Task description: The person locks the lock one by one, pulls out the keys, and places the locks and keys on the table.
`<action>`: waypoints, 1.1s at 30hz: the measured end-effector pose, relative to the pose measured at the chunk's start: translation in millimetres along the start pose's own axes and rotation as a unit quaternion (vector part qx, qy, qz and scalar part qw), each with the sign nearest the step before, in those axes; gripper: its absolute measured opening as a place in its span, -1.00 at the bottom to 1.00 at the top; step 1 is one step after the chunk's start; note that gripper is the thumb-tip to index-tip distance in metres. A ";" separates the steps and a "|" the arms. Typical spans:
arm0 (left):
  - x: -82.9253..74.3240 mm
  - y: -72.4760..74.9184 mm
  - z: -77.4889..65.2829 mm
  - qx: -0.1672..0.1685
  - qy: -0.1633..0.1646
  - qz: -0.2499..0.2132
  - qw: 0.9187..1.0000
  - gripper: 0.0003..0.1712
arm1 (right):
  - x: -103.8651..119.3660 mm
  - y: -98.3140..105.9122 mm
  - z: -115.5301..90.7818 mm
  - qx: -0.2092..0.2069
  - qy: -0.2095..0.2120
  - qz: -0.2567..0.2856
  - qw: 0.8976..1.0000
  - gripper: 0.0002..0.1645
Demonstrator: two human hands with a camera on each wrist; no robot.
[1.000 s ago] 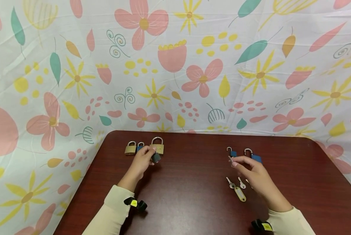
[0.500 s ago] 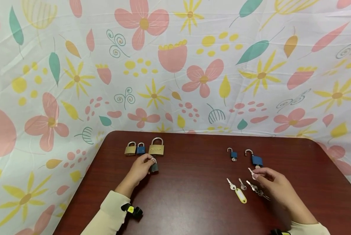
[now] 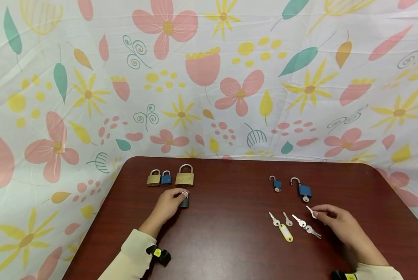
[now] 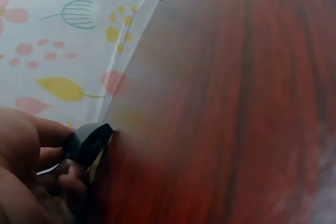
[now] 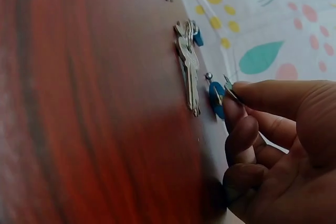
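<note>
A flower-printed cloth (image 3: pixel 209 81) is hanging behind the far edge of a reddish-brown surface (image 3: pixel 226 217). A person's left hand (image 3: pixel 166 207) is working nearer the left edge, the right hand (image 3: pixel 340 225) nearer the right edge. A large brass padlock (image 3: pixel 185 179) is resting near the far edge, toward the far left corner. A larger blue padlock (image 3: pixel 305 190), shackle open, is lying nearer the far right corner. A smaller brass padlock (image 3: pixel 153 179) is resting closest to the far left corner. A dark padlock (image 3: pixel 184 203) is sitting between the left hand's closed thumb and fingers. A closed blue padlock (image 3: pixel 166 179) is resting between the brass ones; a small open blue padlock (image 3: pixel 277 184) is lying beside the larger blue one, toward the left edge. A yellow tag (image 3: pixel 285 233) is lying by several loose keys (image 3: pixel 299 221). The right hand's thumb and fingertips are pinching a silver key (image 3: pixel 310 210).
</note>
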State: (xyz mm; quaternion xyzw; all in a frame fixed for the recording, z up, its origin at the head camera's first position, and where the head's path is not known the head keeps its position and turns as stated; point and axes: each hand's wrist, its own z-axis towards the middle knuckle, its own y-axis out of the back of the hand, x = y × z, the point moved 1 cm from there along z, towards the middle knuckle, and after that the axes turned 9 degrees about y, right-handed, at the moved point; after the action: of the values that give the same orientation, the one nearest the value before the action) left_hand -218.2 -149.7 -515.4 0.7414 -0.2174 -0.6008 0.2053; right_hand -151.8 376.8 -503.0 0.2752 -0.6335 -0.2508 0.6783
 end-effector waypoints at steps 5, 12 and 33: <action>0.5 -0.2 -0.1 -0.009 -0.002 0.008 1.000 -0.76 | -1.2 1.0 -0.7 0.015 0.001 -0.001 1.000 -0.58; 4.7 -1.3 1.3 -0.024 -0.001 -0.026 0.999 -0.75 | 0.2 0.4 -1.4 0.028 0.012 0.008 1.000 -0.67; 4.5 -5.1 1.6 -0.059 -0.013 -0.016 0.998 -0.77 | 3.3 -1.5 -2.5 0.042 0.003 -0.012 0.999 -0.76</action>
State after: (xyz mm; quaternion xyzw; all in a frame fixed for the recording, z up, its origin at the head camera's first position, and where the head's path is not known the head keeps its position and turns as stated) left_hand -218.5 -148.1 -522.3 0.7234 -0.1721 -0.6254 0.2364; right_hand -149.0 373.6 -501.7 0.3118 -0.6382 -0.2316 0.6647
